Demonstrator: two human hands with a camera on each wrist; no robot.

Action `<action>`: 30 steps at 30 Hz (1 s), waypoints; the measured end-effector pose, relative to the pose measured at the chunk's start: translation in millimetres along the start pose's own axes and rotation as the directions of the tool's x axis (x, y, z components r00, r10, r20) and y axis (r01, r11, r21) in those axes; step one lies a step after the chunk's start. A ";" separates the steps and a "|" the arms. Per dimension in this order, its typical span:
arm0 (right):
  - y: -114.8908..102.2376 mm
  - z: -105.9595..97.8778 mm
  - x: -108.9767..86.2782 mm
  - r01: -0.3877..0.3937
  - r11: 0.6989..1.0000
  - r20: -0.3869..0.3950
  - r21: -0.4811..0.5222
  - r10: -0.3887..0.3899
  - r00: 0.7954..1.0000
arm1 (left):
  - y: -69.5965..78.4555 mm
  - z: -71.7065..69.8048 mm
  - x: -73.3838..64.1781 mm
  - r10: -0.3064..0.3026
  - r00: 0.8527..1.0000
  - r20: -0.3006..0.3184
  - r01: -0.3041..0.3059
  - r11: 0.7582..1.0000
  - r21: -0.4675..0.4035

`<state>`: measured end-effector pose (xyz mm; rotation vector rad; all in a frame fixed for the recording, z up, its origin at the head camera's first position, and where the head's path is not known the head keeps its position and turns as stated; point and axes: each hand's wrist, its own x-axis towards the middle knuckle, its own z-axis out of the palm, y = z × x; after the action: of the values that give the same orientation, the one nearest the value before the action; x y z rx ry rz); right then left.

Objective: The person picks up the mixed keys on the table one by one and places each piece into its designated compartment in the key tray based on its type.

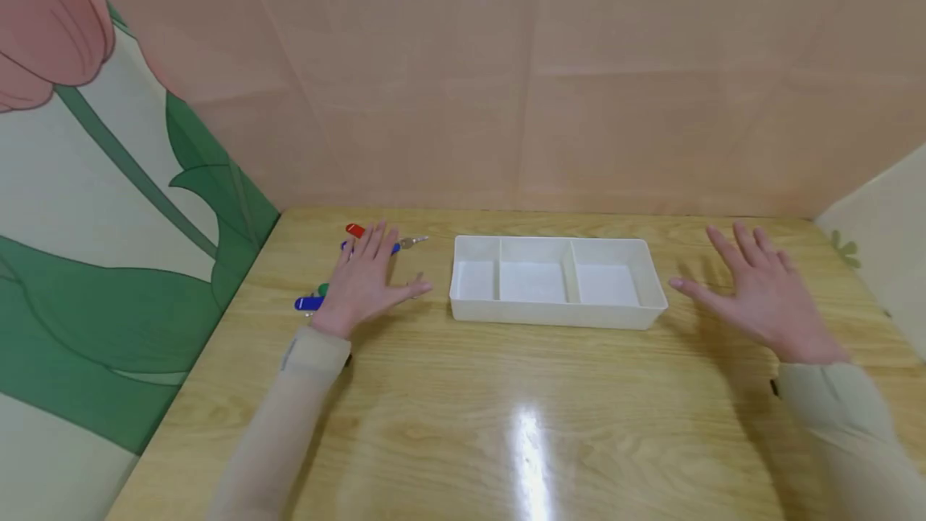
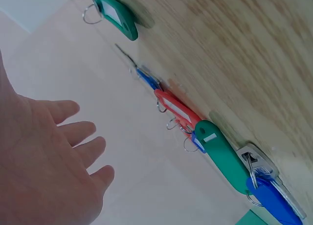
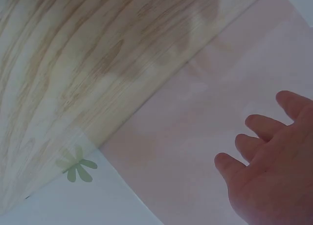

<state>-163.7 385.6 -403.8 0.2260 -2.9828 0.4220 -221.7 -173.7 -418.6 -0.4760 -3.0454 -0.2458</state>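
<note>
My left hand (image 1: 364,281) is spread palm down over a loose group of tagged keys at the left of the table, fingers straight, holding nothing. In the left wrist view the group shows a green key tag (image 2: 222,154), a blue tag (image 2: 274,201) with a metal key (image 2: 259,159), a red tag (image 2: 177,107) and another green tag (image 2: 117,15) set apart. The hand hides part of the group in the head view. Right of centre, my right hand (image 1: 767,296) is held with fingers spread over the table, beside the white tray (image 1: 550,312), also holding nothing.
The white tray has three compartments in a row, their white floors showing. A pink wall (image 1: 535,103) rises behind the wooden table (image 1: 448,408). To the left stands a panel (image 1: 108,280) with a flower print; a pale panel (image 1: 890,239) borders the right side.
</note>
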 end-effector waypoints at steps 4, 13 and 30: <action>0.0 1.6 -0.8 0.005 1.000 -0.011 0.008 -0.005 1.000 | -0.4 0.1 -3.4 0.004 1.000 -0.012 -0.004 1.000 -0.023; -5.2 4.4 -2.8 0.013 0.998 -0.020 0.066 -0.012 1.000 | 1.0 -2.8 -10.1 0.025 1.000 -0.001 -0.025 0.999 -0.047; -30.9 11.9 -4.6 0.085 0.990 -0.046 0.116 -0.080 0.996 | 5.4 -5.9 -17.3 0.044 0.998 -0.032 -0.047 0.993 -0.104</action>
<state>-155.3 353.5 -407.6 0.3471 -2.8992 0.5870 -203.5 -174.8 -413.3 -0.5426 -2.9994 -0.4084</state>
